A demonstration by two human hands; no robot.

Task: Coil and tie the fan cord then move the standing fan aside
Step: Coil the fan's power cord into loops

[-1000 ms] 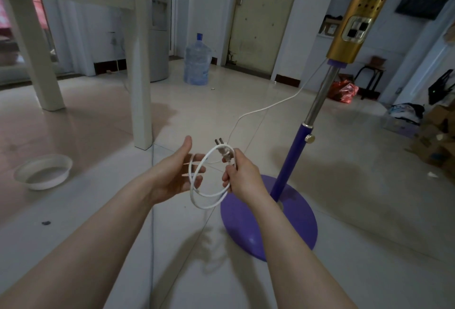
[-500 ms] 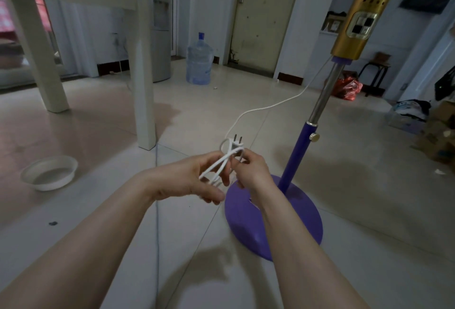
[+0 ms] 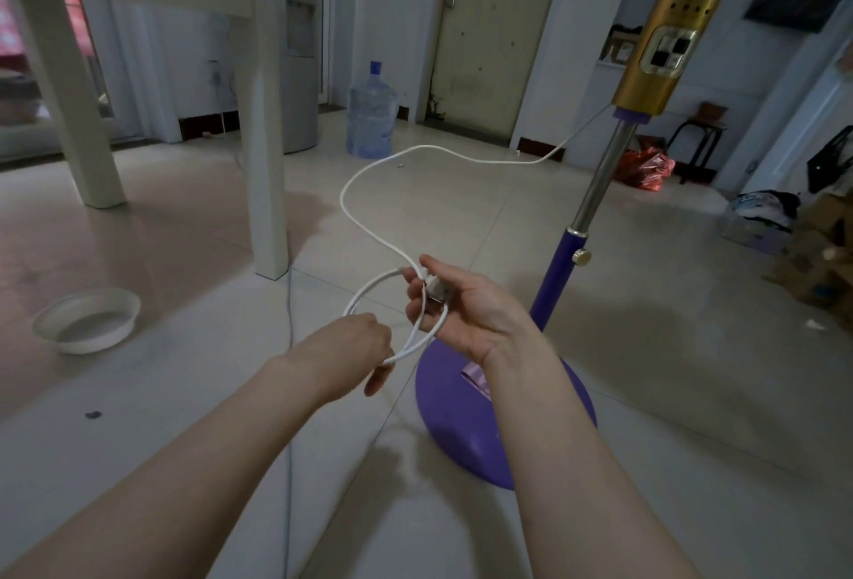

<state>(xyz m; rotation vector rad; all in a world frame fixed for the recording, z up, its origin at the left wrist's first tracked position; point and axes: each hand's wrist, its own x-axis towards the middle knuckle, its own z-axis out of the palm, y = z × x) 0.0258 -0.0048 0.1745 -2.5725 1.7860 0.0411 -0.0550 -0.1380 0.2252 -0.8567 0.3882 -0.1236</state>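
Observation:
The standing fan has a round purple base (image 3: 517,435), a purple and steel pole (image 3: 595,195) and a gold control column (image 3: 669,24). Its white cord (image 3: 364,176) runs from under the gold column, curves over the floor and ends in a small coil (image 3: 369,297) between my hands. My right hand (image 3: 466,306), palm up, holds the white plug (image 3: 436,290) and the top of the coil. Lower and to the left, my left hand (image 3: 355,352) is closed on the bottom of the loop. The fan head is out of frame.
A white table leg (image 3: 265,140) stands left of the cord, with a white bowl (image 3: 87,320) on the floor further left. A water bottle (image 3: 371,116) and a dispenser (image 3: 300,47) stand by the far wall. Cardboard boxes (image 3: 821,260) and a red bag (image 3: 646,167) lie at the right.
The hands have parted from a tight bunch. The coil has opened into a wider loop, the right hand has turned palm up, and more slack cord curves over the floor.

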